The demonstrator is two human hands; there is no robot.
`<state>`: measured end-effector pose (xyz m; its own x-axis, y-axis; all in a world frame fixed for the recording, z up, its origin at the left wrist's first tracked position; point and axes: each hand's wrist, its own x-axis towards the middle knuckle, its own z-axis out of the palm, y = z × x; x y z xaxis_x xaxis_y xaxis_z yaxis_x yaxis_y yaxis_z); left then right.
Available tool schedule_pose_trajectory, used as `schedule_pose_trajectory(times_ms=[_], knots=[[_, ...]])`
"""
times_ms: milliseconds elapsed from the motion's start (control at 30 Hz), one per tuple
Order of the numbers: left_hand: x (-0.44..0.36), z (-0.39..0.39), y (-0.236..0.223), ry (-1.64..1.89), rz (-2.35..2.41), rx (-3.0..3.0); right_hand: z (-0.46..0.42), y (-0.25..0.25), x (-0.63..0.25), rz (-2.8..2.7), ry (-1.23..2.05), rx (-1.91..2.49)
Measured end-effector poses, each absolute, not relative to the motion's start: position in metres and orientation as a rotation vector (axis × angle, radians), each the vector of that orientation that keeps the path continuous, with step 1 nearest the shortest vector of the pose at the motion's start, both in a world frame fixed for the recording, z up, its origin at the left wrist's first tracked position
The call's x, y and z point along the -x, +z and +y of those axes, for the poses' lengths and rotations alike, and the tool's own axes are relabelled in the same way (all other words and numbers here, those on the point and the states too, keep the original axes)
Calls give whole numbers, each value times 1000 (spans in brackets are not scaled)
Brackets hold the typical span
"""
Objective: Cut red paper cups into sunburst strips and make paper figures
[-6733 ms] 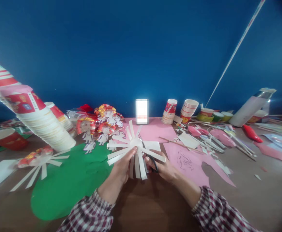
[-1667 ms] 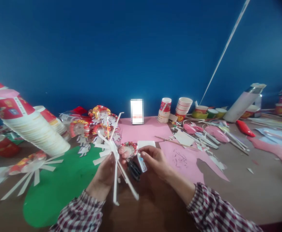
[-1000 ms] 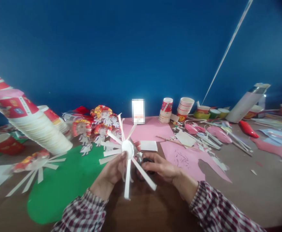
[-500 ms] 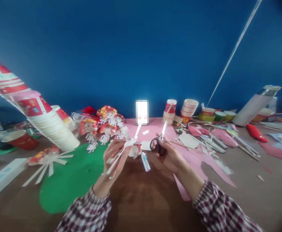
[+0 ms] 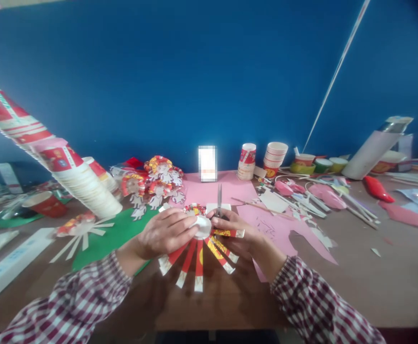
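Observation:
My left hand [image 5: 171, 231] grips a paper cup cut into strips [image 5: 199, 260]; its red and yellow strips fan out toward me around the round white base. My right hand [image 5: 236, 231] is closed round dark-handled scissors [image 5: 219, 198], whose blades point up and away from me. The fingers of that hand also touch the cup's right side near its base. Just behind the hands, a white piece of paper or card [image 5: 225, 208] lies on the table, partly covered.
Tall stacked paper cups [image 5: 83, 184] lean at the left, beside a green sheet [image 5: 104, 243]. Paper figures with red-yellow rings [image 5: 160, 186] are piled behind. Pink paper [image 5: 266, 224], two cup stacks [image 5: 247, 165], scraps and a tilted flask [image 5: 368, 153] stand or lie to the right.
The cut cup has turned so its base faces me and its coloured strips spread downward. My right hand has moved left to the cup with the scissors. The view has shifted slightly.

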<state>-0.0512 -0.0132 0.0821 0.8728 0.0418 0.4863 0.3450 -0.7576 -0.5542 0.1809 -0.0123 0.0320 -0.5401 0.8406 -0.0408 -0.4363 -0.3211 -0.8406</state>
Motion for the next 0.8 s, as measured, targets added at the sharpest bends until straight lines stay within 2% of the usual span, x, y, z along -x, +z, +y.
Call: schedule_pose_trajectory(times_ms=[167,267,433,600,800], knots=[[41,-12,86,-531,-290,2348,-4,32,-186,-1293,1846,760],[47,-16,84,-590,-533,2250,-7,38,-188,-1258,1743,834],[69,-30,67,-1122,-1309,2181,-18,49,-186,-1069,1529,924],[67,-32,61,-1357,-2242,2789,-13,40,-181,-1089,1589,835],[51,-19,63,-1649,-2354,3002,-8,28,-176,-1169,1616,774]])
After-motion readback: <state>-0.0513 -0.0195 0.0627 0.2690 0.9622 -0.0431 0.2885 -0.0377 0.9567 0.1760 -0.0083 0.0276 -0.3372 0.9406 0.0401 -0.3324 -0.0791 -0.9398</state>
